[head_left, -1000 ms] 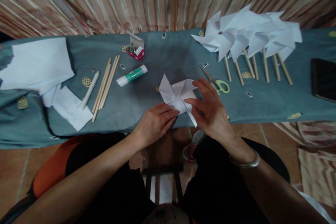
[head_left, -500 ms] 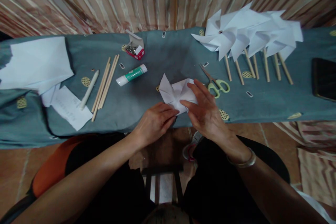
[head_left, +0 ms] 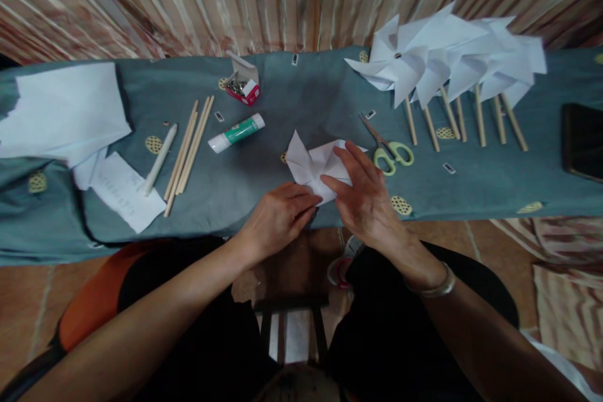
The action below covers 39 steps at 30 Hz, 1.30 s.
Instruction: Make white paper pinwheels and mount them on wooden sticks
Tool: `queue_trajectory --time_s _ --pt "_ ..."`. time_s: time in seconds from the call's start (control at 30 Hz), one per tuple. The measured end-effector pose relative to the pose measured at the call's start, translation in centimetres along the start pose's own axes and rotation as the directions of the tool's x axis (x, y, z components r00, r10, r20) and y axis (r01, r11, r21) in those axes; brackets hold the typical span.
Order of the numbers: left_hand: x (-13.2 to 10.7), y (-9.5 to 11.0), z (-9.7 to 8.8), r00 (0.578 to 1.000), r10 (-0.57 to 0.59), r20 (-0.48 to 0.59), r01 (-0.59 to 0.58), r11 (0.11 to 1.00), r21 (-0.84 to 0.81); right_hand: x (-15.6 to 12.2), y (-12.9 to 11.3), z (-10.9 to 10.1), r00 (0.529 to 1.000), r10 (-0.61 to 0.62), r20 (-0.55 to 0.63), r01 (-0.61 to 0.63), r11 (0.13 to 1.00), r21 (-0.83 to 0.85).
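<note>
Folded paper [head_left: 301, 160]: near the table's [head_left: 301, 100] front edge, right part hidden under the right hand [head_left: 366, 201].
Black object [head_left: 584, 141]: cut off, at the table's right.
Scissors [head_left: 390, 149]: just beside the right hand.
Left hand [head_left: 280, 213]: fingers together on the folded paper; pinching, I cannot tell.
Right hand: thumb and fingers parted, tips on the folded paper.
</note>
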<state>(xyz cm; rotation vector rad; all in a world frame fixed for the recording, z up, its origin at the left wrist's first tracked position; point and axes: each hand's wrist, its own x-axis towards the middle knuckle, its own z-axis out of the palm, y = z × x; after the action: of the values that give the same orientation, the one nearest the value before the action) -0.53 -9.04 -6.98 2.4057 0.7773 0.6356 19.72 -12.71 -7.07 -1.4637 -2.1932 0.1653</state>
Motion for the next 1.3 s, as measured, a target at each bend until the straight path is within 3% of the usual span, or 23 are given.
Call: queue_trajectory --time_s 0.5,0.93,1.3 --pt "0.1 0.1 -0.2 1.0 -0.023 0.017 0.024 1.0 -0.016 0.2 -0.3 0.1 0.998 0.033 0.051 -0.029 0.997 -0.069" --pt "0.1 0.1 0.0 1.0 -0.004 -0.005 0.004 1.0 0.006 0.1 -1.2 0.8 0.994 0.064 0.093 -0.063 0.998 -0.019" --pt "0.6 0.8 -0.3 0.997 0.057 0.059 -0.07 0.969 0.237 0.3 -1.0 0.9 0.994 0.093 0.055 -0.093 0.996 0.011"
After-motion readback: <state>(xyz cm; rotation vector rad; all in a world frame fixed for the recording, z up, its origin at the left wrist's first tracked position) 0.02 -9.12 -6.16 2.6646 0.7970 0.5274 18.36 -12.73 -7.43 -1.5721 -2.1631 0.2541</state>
